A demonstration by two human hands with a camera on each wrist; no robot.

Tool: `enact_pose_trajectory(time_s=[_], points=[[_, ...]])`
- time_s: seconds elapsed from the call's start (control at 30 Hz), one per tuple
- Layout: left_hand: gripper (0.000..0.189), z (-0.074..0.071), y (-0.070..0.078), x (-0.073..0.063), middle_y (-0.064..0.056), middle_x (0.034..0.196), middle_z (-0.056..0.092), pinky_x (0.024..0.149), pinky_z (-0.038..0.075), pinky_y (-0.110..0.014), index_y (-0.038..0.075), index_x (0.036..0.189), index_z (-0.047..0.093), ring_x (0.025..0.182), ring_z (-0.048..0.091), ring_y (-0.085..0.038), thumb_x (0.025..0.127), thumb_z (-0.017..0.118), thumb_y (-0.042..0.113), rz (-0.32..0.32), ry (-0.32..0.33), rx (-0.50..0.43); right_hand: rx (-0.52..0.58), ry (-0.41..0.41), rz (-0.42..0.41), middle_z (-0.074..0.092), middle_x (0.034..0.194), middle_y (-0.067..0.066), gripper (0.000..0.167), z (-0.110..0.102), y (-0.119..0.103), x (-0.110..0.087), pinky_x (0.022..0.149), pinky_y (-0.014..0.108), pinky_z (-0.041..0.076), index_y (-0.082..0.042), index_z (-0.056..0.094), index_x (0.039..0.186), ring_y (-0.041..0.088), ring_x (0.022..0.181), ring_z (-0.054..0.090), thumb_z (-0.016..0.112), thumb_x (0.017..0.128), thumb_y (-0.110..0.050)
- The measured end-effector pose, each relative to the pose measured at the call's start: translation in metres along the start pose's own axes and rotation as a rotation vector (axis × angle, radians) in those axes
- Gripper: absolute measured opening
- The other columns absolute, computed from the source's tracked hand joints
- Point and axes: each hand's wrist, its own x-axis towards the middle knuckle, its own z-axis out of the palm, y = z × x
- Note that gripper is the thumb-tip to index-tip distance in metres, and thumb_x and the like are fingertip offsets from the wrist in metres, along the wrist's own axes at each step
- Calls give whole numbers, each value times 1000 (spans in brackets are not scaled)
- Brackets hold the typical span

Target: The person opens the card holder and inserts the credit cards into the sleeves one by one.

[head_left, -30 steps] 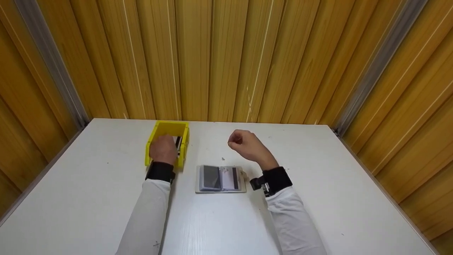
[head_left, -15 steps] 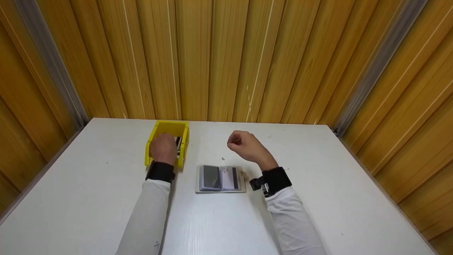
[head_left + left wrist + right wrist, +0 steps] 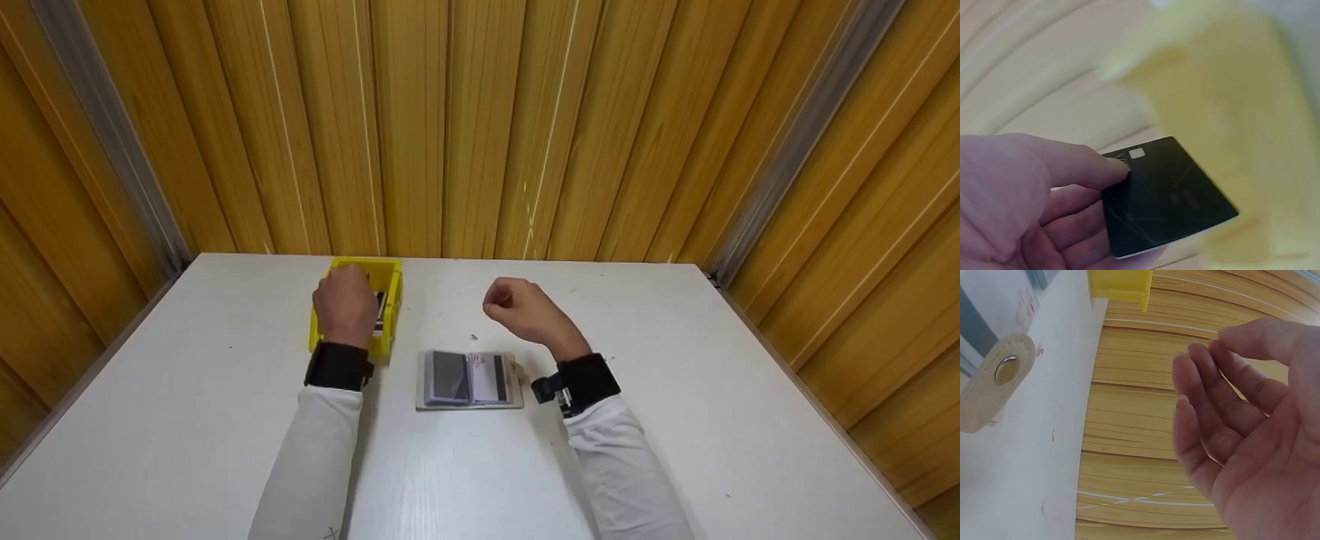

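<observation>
Black rectangular chip card [image 3: 1168,197]: I observe the left hand [image 3: 346,307] pinching it at the yellow plastic bin [image 3: 393,304], the right hand [image 3: 531,311] loosely curled.

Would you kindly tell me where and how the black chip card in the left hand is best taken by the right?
I would probably pinch the black chip card at the corner farthest from the thumb, the right hand coming from that side. The card is thin and flat, the left hand grips it near the chip, and no finger covers that corner.
</observation>
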Motion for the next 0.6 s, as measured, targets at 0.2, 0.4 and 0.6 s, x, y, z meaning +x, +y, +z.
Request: enact_pose_trajectory(time_s=[0.2, 0.4, 0.6], points=[[21, -21, 25, -18, -16, 75, 67, 55, 51, -32, -8, 96, 78, 63, 62, -25, 105, 62, 3, 75, 5, -124, -10, -16, 17, 77, 108, 13, 14, -1, 2, 1, 91, 39, 56, -6, 74, 107, 23, 99, 70, 65, 104, -17], [12, -13, 42, -29, -13, 86, 72, 67, 55, -33, -1, 97, 75, 75, 67, -26, 100, 65, 5, 85, -248, -294, -91, -157, 73, 78, 107, 13, 18, 2, 6, -1, 83, 33, 55, -4, 76, 110, 20, 94, 70, 75, 99, -19], [34, 10, 51, -35, -23, 122, 74, 95, 59, -47, -2, 125, 64, 103, 68, -31, 93, 70, 8, 87, -438, -305, -274, -327, 197, 76, 128, 14, 52, 11, 8, -6, 103, 46, 57, -4, 73, 127, 29, 118, 71, 92, 84, -27]])
